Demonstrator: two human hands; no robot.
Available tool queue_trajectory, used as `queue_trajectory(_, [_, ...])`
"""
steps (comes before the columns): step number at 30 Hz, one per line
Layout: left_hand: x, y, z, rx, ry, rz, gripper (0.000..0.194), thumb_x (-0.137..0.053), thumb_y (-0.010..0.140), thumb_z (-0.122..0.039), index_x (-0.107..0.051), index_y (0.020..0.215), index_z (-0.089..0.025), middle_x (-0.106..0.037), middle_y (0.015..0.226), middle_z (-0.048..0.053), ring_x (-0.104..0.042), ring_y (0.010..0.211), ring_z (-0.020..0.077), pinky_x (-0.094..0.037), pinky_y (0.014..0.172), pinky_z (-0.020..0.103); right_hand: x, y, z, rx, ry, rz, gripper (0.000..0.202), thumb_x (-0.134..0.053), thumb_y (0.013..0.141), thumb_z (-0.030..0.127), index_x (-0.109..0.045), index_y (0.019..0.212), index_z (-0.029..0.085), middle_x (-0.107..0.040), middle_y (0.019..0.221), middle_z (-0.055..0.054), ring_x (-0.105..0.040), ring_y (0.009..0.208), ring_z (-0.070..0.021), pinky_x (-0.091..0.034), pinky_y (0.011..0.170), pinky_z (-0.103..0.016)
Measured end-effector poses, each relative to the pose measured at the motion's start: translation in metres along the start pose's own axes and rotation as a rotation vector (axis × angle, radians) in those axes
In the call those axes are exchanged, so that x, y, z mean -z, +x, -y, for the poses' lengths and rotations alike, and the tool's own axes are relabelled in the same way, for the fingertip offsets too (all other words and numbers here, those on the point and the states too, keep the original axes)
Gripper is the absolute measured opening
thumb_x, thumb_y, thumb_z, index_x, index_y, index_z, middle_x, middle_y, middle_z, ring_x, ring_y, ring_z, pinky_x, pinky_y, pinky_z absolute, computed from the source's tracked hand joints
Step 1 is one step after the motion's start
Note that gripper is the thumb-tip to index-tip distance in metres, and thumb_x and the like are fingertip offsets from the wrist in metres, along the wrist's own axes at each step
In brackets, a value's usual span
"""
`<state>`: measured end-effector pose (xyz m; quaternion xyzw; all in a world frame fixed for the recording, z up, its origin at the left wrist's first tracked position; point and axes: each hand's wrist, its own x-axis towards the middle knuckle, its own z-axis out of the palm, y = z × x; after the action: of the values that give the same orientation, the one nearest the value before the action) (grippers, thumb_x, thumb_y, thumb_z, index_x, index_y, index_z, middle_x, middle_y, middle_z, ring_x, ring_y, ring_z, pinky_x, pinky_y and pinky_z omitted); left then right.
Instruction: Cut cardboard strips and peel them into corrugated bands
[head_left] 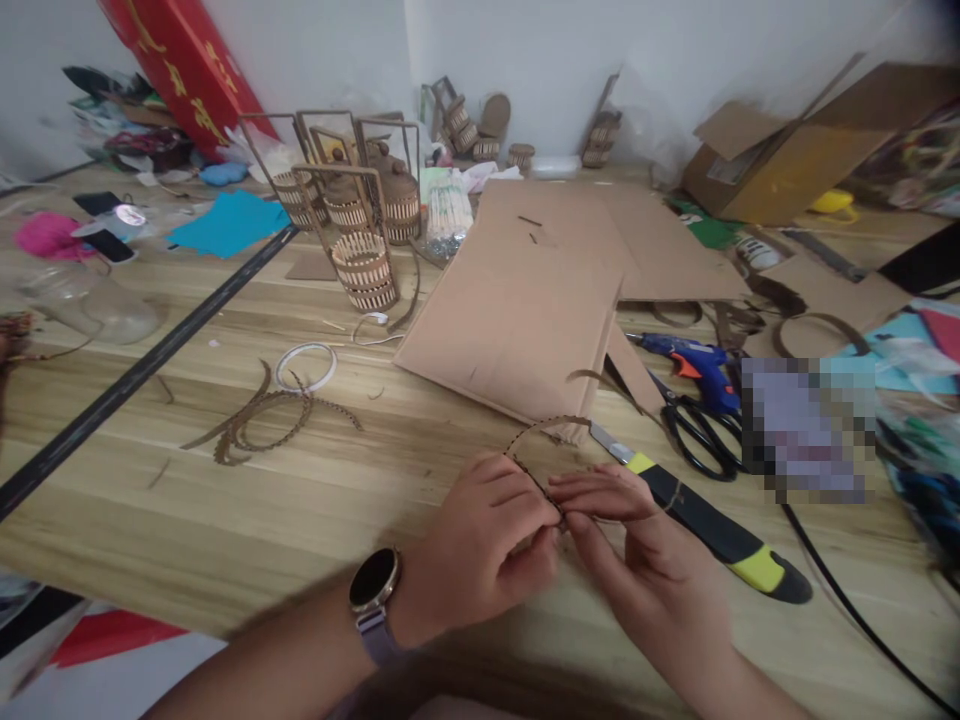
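Observation:
My left hand (pixel 487 530), with a watch on its wrist, is closed on a thin brown corrugated cardboard strip (pixel 534 430) near the table's front. The strip arcs up beyond my fingers, its free end close to the cardboard sheet's corner. My right hand (pixel 664 560) pinches the same strip, its thumb and fingertips meeting those of the left. What lies between the fingertips is mostly hidden. Just beyond my right hand is a black and yellow utility knife (pixel 709 525), blade out. More curled cardboard strips (pixel 247 430) lie to the left, touching a white ring (pixel 306 368).
Cardboard sheets (pixel 517 290) cover the table's middle. Black-handled scissors (pixel 701 440) and a blue glue gun (pixel 701 370) lie at right, near a pixelated patch. Small handled baskets (pixel 364 270) stand at back left. An open cardboard box (pixel 787 150) is at back right.

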<state>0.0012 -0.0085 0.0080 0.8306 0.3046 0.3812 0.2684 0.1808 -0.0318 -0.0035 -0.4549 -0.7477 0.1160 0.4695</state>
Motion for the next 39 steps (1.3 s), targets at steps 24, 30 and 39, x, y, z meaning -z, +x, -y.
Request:
queue_trajectory(24, [-0.0079, -0.0032, 0.0017, 0.064, 0.164, -0.029, 0.019, -0.045, 0.094, -0.014, -0.052, 0.077, -0.019, -0.059, 0.074, 0.003, -0.055, 0.076, 0.0188, -0.044, 0.075, 0.033, -0.002, -0.0012, 0.0008, 0.112, -0.145, -0.025, 0.013, -0.062, 0.091, 0.015, -0.063, 0.098, 0.026, -0.074, 0.089, 0.0, -0.071, 0.092, -0.0197, -0.048, 0.088, -0.039])
queue_trajectory(30, [-0.0056, -0.0019, 0.0012, 0.054, 0.132, -0.062, 0.019, -0.046, 0.092, -0.012, -0.052, 0.075, -0.019, -0.058, 0.073, 0.002, -0.054, 0.075, 0.0172, -0.042, 0.075, 0.031, -0.0013, -0.0022, 0.0011, 0.068, -0.115, -0.005, 0.011, -0.059, 0.093, 0.017, -0.061, 0.097, 0.027, -0.076, 0.088, 0.002, -0.073, 0.091, -0.0196, -0.045, 0.093, -0.04])
queue_trajectory(39, [-0.0029, 0.0, 0.0003, 0.023, 0.027, -0.066, 0.017, -0.048, 0.092, -0.012, -0.054, 0.077, -0.018, -0.062, 0.077, 0.002, -0.054, 0.078, 0.016, -0.043, 0.078, 0.03, -0.0012, -0.0002, 0.0033, -0.003, 0.003, -0.024, 0.011, -0.059, 0.092, 0.017, -0.063, 0.096, 0.027, -0.076, 0.086, 0.0, -0.074, 0.09, -0.0204, -0.054, 0.088, -0.039])
